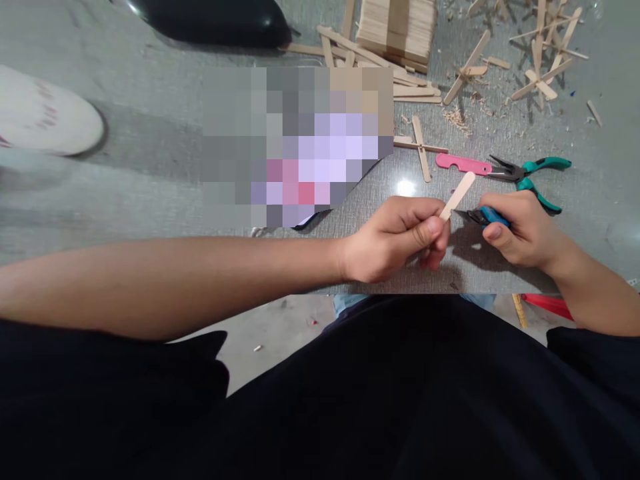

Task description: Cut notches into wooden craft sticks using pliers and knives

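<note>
Place: we take this for a small craft workshop.
Surface: we see a grey worktable (160, 93) littered with wood shavings (456, 119).
Stock: we count a stack of flat wooden sticks (397, 27) and several stick crosses (420, 145).
Tools: we spot teal-handled pliers (531, 175) beside a pink folding knife (463, 163).

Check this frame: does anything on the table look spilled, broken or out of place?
Wood shavings litter the table at upper right, beside the crossed sticks, and loose sticks splay out from the stack. A small piece lies on the floor. The left hand holds a stick, the right hand a blue cutter.
</note>
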Available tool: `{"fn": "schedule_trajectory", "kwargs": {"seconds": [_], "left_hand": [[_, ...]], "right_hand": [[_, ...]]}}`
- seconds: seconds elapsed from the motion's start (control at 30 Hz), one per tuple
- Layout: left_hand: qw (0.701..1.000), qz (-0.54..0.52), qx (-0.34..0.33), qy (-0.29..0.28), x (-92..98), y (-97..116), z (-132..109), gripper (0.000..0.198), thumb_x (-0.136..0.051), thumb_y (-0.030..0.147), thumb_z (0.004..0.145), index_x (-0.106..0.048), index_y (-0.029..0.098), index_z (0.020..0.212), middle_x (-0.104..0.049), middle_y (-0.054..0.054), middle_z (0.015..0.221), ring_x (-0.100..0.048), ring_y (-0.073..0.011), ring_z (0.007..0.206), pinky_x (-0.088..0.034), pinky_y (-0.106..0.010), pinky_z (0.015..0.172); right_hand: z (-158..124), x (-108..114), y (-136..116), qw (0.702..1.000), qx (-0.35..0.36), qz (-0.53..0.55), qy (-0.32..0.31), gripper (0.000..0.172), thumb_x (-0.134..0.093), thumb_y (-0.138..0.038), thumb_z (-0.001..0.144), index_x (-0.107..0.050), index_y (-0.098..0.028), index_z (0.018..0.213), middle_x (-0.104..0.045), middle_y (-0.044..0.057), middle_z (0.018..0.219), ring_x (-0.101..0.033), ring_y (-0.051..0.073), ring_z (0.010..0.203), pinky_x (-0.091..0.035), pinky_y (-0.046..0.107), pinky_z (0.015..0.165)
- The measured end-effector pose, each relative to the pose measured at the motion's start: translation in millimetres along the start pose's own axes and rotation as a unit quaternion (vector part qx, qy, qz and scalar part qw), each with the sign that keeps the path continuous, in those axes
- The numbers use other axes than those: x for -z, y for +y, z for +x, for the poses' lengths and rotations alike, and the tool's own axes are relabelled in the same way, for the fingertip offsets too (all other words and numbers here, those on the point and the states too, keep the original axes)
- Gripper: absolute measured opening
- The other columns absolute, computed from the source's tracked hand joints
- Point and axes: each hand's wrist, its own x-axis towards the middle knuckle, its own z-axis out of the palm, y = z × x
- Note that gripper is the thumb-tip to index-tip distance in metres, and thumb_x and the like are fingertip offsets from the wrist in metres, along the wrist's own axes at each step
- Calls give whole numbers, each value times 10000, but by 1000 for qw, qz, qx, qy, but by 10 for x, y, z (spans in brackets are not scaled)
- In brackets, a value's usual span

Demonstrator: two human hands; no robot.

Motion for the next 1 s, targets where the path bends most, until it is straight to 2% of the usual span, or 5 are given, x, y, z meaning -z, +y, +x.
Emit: {"fn": "schedule_trajectory", "kwargs": {"seconds": [0.17, 0.37, 0.63, 0.8, 1.0], "left_hand": [[999, 30, -27, -9, 9, 1, 10, 699, -718, 832, 1052, -623, 226, 717, -592, -8, 586, -511, -146, 531, -375, -343, 537], [999, 34, -42, -1, -11, 12, 28, 786, -671, 878, 1049, -563, 238, 606, -542, -22, 545, -499, -152, 534, -387, -352, 539], [993, 80, -52, -68, 5, 110, 24, 770, -568, 801, 1143, -574, 231, 625, -591, -27, 553, -522, -137, 509, -414, -316, 514], [987, 102, -65, -102, 32, 115, 29, 720, -638, 739, 1145, -567, 229, 642, -590, -4, 533, -516, -116, 489, -402, -264, 481], [981, 141, -74, -108, 23, 165, 31, 762, -541, 796, 1158, -541, 235, 642, -566, 4, 515, -488, -107, 472, -376, -257, 477]], "right_hand": [[-13, 5, 2, 1000, 13, 19, -4, 716, -459, -883, 1116, -369, -278, 744, -324, -66, 588, -271, 120, 505, -229, 373, 545], [-28, 6, 1, 999, 14, 28, -7, 691, -490, -839, 1134, -375, -276, 752, -364, -58, 590, -293, 128, 512, -220, 380, 534], [-85, -21, -6, 999, 15, 27, -22, 677, -456, -853, 1137, -418, -277, 783, -424, -40, 626, -348, 145, 545, -239, 383, 569], [-115, -73, -12, 999, 15, 33, -12, 689, -428, -874, 1132, -416, -276, 791, -410, -38, 628, -363, 145, 544, -232, 384, 573], [-127, -87, -40, 999, 0, 34, -25, 715, -425, -906, 1116, -436, -266, 795, -452, -25, 641, -411, 145, 566, -264, 387, 580]]}}
